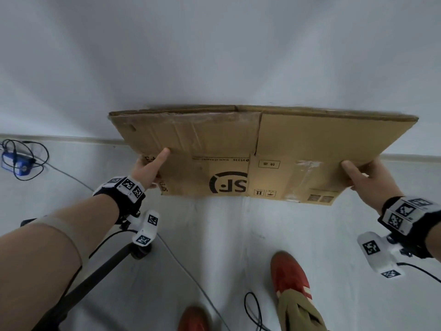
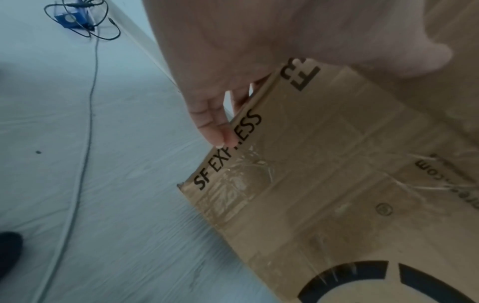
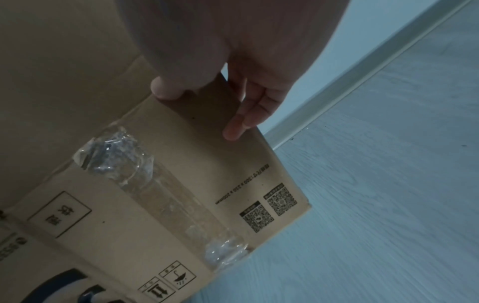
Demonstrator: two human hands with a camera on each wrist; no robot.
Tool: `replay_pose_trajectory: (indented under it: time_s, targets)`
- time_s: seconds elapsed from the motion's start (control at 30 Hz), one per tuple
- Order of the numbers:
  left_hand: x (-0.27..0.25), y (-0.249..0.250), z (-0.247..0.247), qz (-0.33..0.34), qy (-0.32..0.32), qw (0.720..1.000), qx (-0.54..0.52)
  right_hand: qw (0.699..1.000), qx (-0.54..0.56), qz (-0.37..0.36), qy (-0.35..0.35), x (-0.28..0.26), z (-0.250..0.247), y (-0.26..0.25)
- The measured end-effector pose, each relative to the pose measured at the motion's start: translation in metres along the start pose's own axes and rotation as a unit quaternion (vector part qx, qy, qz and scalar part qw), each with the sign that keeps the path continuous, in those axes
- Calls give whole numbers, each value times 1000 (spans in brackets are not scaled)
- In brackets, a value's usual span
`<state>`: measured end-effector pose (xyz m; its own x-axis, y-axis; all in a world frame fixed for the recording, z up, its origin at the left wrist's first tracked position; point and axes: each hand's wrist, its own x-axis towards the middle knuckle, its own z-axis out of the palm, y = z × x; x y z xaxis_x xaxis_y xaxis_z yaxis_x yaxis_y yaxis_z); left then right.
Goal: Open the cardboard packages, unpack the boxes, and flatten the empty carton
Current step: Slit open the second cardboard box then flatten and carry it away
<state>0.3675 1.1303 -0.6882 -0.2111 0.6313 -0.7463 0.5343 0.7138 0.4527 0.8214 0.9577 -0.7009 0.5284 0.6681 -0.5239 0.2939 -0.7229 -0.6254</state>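
Note:
A flattened brown carton (image 1: pixel 262 149) with a black SF logo and strips of clear tape hangs in the air above the floor, its far edge at the white wall. My left hand (image 1: pixel 149 168) pinches its left edge, thumb on top and fingers underneath. My right hand (image 1: pixel 365 174) pinches the right edge the same way. In the left wrist view the fingers (image 2: pixel 220 127) lie along the carton's (image 2: pixel 337 174) edge by the words SF EXPRESS. The right wrist view shows my thumb (image 3: pixel 166 90) on the carton (image 3: pixel 168 184) and fingers (image 3: pixel 246 116) curled round its edge.
A blue device (image 1: pixel 15 163) with tangled black cables lies on the grey floor at the left by the baseboard. A black pole (image 1: pixel 95 275) and a thin cable cross the floor at lower left. My red shoes (image 1: pixel 290 275) stand below the carton.

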Motion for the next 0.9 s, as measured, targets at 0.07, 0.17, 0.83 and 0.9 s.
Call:
replay_pose_trajectory:
  time_s: [0.07,0.17,0.83,0.9]
  targets:
    - [-12,0,-4,3,18,1000,15,1000,-20,4,6,-15,-6,-3]
    - [-31,2,-17,-32,14,997,64,998,-58,17,-15,-41,-21,-13]
    - [18,-21,29,-59,-53,985,-153,996,57,59,15,0,3,16]
    - [26,-9,35,-55,-45,988,-134,995,54,85,7,14,7,12]
